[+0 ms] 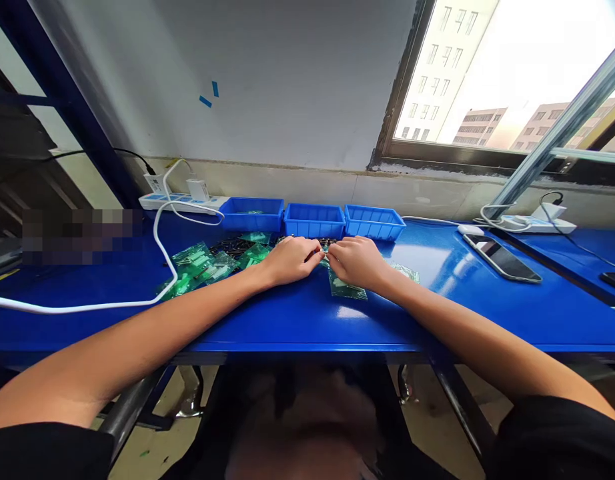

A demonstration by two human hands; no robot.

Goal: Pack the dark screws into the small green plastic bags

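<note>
My left hand (291, 259) and my right hand (356, 261) meet fingertip to fingertip over the blue table (297, 320). Both are curled in a pinch around a tiny item between them, too small to name. A clear green bag (346, 288) lies flat under my right hand. A pile of similar green bags (200, 267) spreads out to the left of my left hand. Small dark parts (232, 245) lie scattered just behind the pile.
Three blue bins (313, 220) stand in a row behind my hands. A white power strip (180, 200) and its cable (87, 307) lie at the left. A phone (502, 258) and a second power strip (532, 223) sit at the right, under a window.
</note>
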